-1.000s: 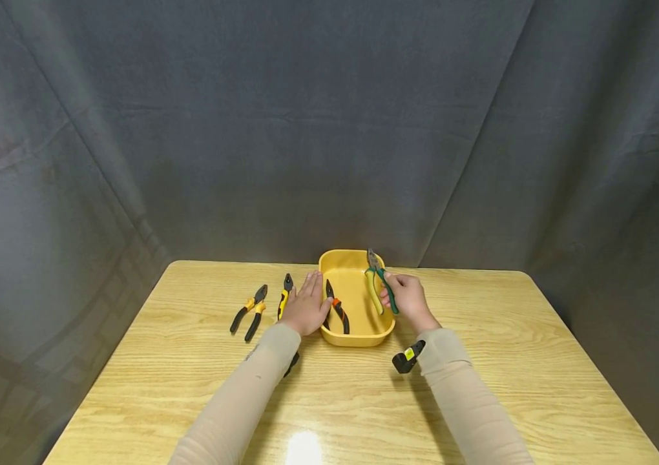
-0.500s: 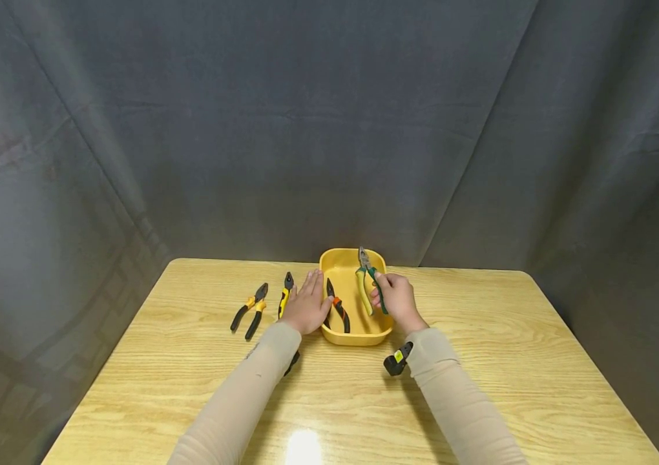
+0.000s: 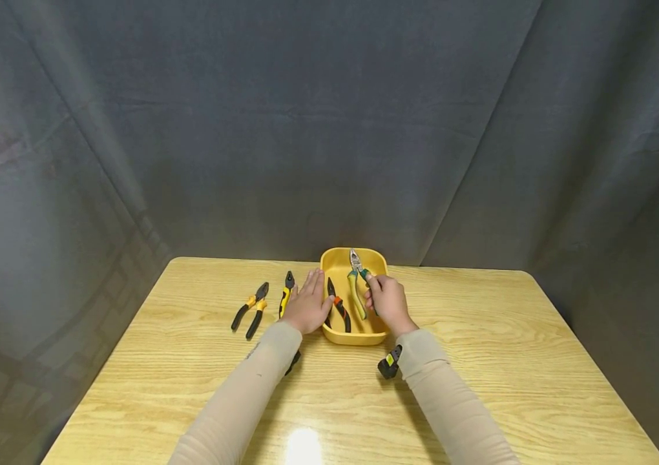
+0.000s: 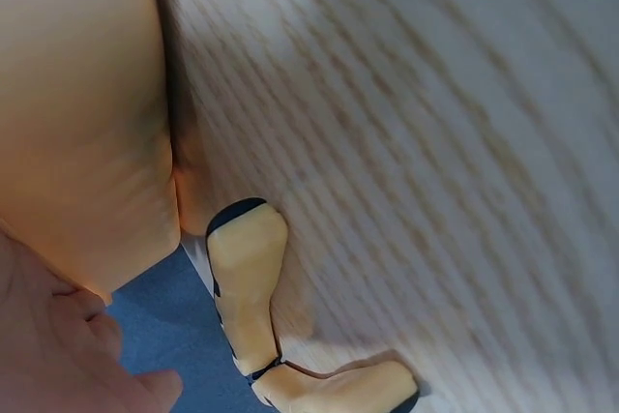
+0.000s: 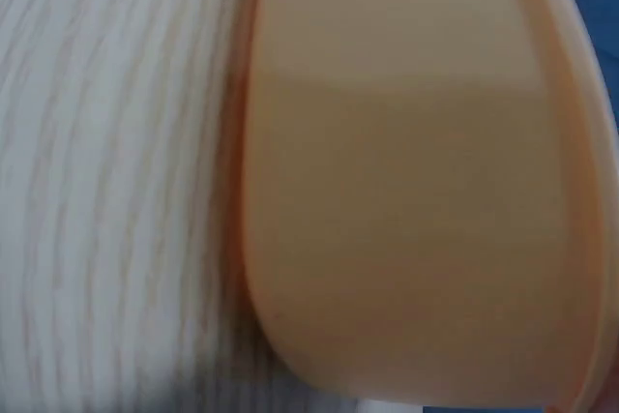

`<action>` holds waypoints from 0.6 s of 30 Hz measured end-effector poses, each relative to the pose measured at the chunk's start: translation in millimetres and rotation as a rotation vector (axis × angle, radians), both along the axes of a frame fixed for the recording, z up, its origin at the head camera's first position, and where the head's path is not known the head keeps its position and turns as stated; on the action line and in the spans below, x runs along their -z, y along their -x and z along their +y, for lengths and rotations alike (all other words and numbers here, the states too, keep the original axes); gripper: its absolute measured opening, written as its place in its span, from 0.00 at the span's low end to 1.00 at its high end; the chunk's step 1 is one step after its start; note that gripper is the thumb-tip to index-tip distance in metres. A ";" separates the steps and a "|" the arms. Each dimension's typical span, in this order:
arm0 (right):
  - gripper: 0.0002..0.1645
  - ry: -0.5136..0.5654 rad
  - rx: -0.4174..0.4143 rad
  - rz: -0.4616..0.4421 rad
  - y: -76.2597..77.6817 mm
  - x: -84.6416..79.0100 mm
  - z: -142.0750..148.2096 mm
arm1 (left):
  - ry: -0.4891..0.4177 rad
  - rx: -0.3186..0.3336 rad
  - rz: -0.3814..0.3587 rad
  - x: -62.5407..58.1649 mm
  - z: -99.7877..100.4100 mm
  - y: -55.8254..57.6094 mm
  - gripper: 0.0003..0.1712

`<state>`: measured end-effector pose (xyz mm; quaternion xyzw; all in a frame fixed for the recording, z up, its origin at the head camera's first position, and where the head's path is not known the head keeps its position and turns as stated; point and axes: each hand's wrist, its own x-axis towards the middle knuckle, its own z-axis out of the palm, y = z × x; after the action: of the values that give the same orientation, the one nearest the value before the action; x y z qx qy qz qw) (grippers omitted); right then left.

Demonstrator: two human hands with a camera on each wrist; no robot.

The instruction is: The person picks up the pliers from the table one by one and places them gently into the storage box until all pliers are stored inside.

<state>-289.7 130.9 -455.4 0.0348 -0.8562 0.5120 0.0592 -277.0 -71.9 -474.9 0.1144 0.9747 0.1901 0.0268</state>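
My right hand [image 3: 388, 303] grips combination pliers [image 3: 356, 284] by the green handle, over a yellow plastic bin [image 3: 355, 339]. Their yellow handle hangs free and the metal nose points away from me. Along the bin's left rim lies my left hand [image 3: 308, 310], fingers straight and pointing to the back. Long-nose pliers [image 3: 339, 310] with black-and-orange handles lie inside the bin at the left, partly covered by that hand. In the left wrist view, fingers [image 4: 68, 336] show beside the bin wall [image 4: 82, 123]. The right wrist view is mostly filled by the bin's outer wall [image 5: 406, 200].
Left of the bin, black-and-yellow pliers [image 3: 285, 294] lie on the wooden table [image 3: 329, 394], their handles partly behind my left hand. Farther left are pliers [image 3: 252, 309] with black-and-orange-yellow handles spread apart. A grey curtain [image 3: 306, 129] hangs behind the table.
My right hand has moved left with the green-and-yellow pliers, from the bin's right rim to over its middle. My left hand stays at the left rim.
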 end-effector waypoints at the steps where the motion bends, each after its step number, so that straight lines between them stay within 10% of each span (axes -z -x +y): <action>1: 0.24 -0.021 0.000 0.009 0.2 0.8 -0.7 | 0.004 0.000 0.001 0.0 0.0 0.0 0.40; 18: 0.25 -0.395 0.015 0.129 -4.3 6.6 -7.2 | -0.026 -0.006 0.004 0.8 -1.1 0.2 0.40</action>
<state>-285.4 123.7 -462.0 0.0721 -0.9347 0.3303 0.1099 -277.2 -73.0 -475.8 0.1124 0.9725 0.2025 0.0229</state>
